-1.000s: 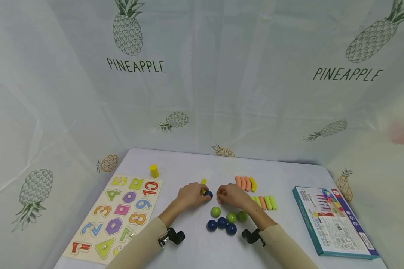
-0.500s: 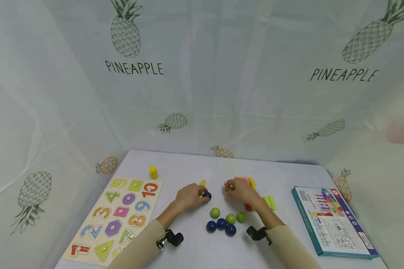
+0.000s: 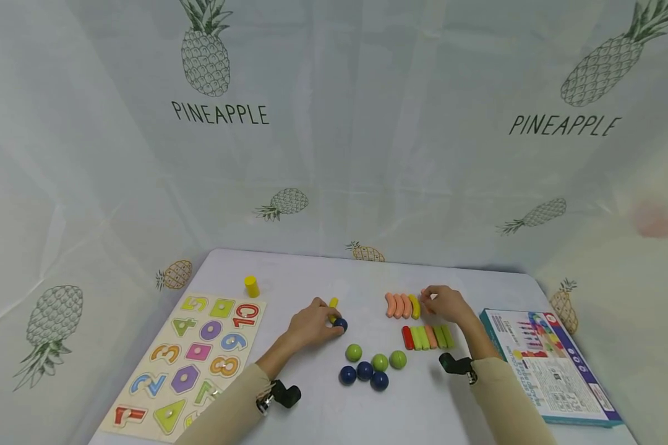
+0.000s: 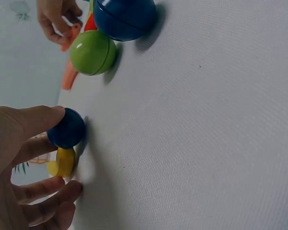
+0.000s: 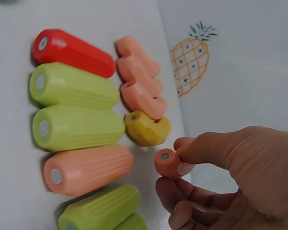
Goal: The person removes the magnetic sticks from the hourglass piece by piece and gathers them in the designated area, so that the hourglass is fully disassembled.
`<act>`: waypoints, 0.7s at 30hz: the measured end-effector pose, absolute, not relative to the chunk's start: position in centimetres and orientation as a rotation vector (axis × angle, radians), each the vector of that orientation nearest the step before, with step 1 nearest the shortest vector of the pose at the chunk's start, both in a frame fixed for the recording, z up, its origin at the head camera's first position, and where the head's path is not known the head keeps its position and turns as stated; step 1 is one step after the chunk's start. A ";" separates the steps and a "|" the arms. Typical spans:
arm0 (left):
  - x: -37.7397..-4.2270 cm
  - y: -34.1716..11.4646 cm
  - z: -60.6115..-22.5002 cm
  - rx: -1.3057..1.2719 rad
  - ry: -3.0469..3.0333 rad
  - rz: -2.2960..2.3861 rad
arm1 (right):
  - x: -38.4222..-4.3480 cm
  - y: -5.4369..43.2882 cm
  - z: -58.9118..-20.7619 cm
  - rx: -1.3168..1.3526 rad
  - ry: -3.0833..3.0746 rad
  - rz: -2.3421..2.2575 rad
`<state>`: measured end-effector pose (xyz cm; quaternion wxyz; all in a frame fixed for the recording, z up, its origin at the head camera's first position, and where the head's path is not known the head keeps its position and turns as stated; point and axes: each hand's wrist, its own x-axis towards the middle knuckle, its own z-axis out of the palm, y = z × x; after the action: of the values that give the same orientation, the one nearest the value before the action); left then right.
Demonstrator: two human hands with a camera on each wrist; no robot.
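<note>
My left hand (image 3: 310, 322) pinches a dark blue ball (image 4: 67, 129) between thumb and forefinger, low over the white table. Right beside that ball is a yellow piece (image 4: 65, 162); whether the fingers touch it I cannot tell. My right hand (image 3: 448, 303) pinches a salmon-coloured piece (image 5: 167, 163) with a grey dot on its end. It is just right of a yellow curved piece (image 5: 148, 129), which ends a row of salmon curved pieces (image 5: 141, 79). Nearer me lies a row of ribbed straight pieces: a red one (image 5: 74, 51), several green ones (image 5: 79, 127) and a salmon one (image 5: 89, 168).
Green balls (image 3: 380, 362) and dark blue balls (image 3: 347, 375) lie in front of the hands. A wooden number puzzle board (image 3: 202, 351) is at left, with a yellow cylinder (image 3: 252, 286) behind it. A flat box (image 3: 551, 364) lies at right. A pineapple-print curtain (image 3: 334, 123) hangs behind.
My right hand has moved right, from near the left hand across the curved pieces to their right end, uncovering both rows. The left hand stays at the blue ball.
</note>
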<state>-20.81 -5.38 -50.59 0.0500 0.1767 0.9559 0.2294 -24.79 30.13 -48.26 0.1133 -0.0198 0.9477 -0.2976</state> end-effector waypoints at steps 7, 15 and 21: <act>-20.9 -5.4 -50.5 0.548 2.906 0.693 | -25.0 30.2 -49.2 0.029 2.755 -0.856; -20.9 -5.4 -50.4 0.572 2.902 0.701 | -25.0 29.9 -49.4 0.109 2.754 -0.839; -20.9 -5.3 -50.5 0.573 2.895 0.701 | -24.9 29.7 -49.4 0.120 2.745 -0.859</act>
<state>-20.88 -5.32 -50.47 0.0544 0.1886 0.9530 0.2308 -24.89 29.65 -49.39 0.1312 0.0415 0.9453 -0.2958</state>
